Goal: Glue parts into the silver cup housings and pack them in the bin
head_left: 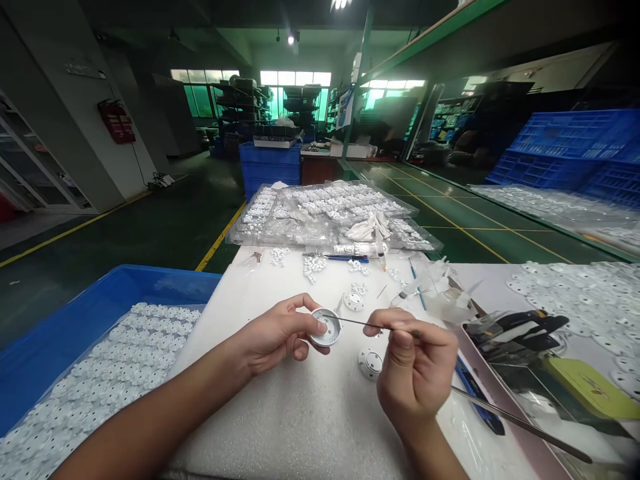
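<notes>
My left hand (273,333) pinches a small round white cap-like part (326,327), its hollow side facing me. My right hand (415,370) is closed on thin metal tweezers (363,324), whose tip reaches into the part. Both hands hover over a white foam pad (300,413) on the bench. Two similar round white parts lie on the pad: one (370,363) just left of my right hand, another (354,301) beyond the held part.
A blue crate (75,320) of white discs stands at left. Clear trays (325,213) of small white parts lie at the far edge, with pens and loose bits before them. A tool tray (530,373) and more white discs (585,300) sit at right.
</notes>
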A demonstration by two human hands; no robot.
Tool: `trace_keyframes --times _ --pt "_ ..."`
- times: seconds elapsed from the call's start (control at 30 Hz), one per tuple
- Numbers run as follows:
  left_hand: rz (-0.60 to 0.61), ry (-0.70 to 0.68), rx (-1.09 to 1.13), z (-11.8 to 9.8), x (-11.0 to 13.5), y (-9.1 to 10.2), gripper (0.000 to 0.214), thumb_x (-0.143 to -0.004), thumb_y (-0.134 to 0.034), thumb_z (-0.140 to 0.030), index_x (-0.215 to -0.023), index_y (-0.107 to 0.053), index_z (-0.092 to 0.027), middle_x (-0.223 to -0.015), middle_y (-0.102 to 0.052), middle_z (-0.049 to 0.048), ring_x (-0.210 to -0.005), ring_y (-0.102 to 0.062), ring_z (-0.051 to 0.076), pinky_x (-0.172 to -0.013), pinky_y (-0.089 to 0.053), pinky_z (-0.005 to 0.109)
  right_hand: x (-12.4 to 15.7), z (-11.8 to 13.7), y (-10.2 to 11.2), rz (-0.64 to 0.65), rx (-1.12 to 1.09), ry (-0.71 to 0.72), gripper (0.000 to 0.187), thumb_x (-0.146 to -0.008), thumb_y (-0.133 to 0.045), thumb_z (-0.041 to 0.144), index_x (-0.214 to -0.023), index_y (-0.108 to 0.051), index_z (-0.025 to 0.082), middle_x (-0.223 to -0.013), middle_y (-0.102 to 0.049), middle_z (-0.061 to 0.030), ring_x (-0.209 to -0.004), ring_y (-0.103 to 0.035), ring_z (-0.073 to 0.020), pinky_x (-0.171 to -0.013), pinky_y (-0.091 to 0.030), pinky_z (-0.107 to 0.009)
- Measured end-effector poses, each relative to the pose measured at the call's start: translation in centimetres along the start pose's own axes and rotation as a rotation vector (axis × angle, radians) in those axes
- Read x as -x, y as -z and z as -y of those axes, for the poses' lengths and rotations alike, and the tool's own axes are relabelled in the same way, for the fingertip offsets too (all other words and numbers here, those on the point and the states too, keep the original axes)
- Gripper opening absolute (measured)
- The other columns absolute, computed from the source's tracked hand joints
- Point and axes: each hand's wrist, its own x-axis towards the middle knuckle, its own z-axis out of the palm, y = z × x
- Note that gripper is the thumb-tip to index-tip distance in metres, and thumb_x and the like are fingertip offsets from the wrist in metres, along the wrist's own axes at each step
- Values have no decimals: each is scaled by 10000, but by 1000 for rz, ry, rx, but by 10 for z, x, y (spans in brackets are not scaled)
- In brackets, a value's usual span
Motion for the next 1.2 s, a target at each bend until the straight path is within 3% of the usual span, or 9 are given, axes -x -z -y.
trace_keyframes --times 0.3,0.43,0.57,0.7,0.8,0.93,1.07,1.2 --pt "6 0 0 1 0 0 291 -692 -723 -147 -844 -477 -176 -766 -621 21 -628 -647 127 -356 -291 113 1 0 0 16 41 -56 112 -926 -408 108 -983 -426 202 -785 -591 -2 -725 -585 -128 -694 -451 -310" --pt "-2 7 13 1 0 2 326 -676 -745 -164 -853 -472 -179 -790 -619 21 -628 -648 129 -358 -286 118 -3 -1 3 -147 -93 -192 10 -934 -446 203 -924 -447 198 -755 -581 1 -669 -558 -131 -674 -439 -321" --pt "-13 1 15 1 0 2 327 -694 -732 -148 -860 -453 -186 -803 -619 24 -630 -639 122 -364 -293 118 -27 3 25 -309 -116 -188 70 -894 -526 246 -886 -478 196 -714 -563 0 -623 -535 -135 -612 -433 -305" --pt "-16 -21 -7 -2 2 3 281 -731 -712 -152 -853 -460 -185 -809 -613 23 -652 -632 112 -366 -303 111 -70 6 69 -402 167 -88 154 -824 -622 265 -861 -495 187 -704 -568 -19 -613 -556 -144 -610 -452 -310" --pt "-14 -24 -19 -5 3 5 271 -737 -712 -153 -857 -470 -183 -805 -606 21 -660 -631 112 -367 -314 110 -89 -4 98 -438 459 -116 172 -840 -583 303 -896 -473 183 -706 -584 -30 -587 -569 -139 -609 -468 -299" --pt "-20 -15 -20 -4 3 5 269 -737 -716 -156 -851 -473 -179 -814 -601 22 -676 -635 116 -370 -321 106 -83 -32 120 -516 771 -199 178 -869 -493 334 -943 -441 181 -730 -616 -48 -580 -578 -164 -617 -475 -326" --pt "-14 6 -11 -2 1 2 274 -741 -706 -142 -855 -460 -180 -825 -606 29 -665 -631 116 -372 -323 109 -67 -51 130 -357 1085 -371 216 -898 -415 354 -1011 -473 180 -793 -656 -73 -724 -602 -236 -733 -434 -400" --pt "-21 9 -17 -2 0 1 280 -745 -699 -136 -863 -449 -183 -830 -609 31 -664 -631 118 -372 -322 111 -65 -52 135 -307 1165 -399 246 -909 -376 367 -1052 -470 190 -843 -665 -97 -763 -586 -274 -736 -401 -408"
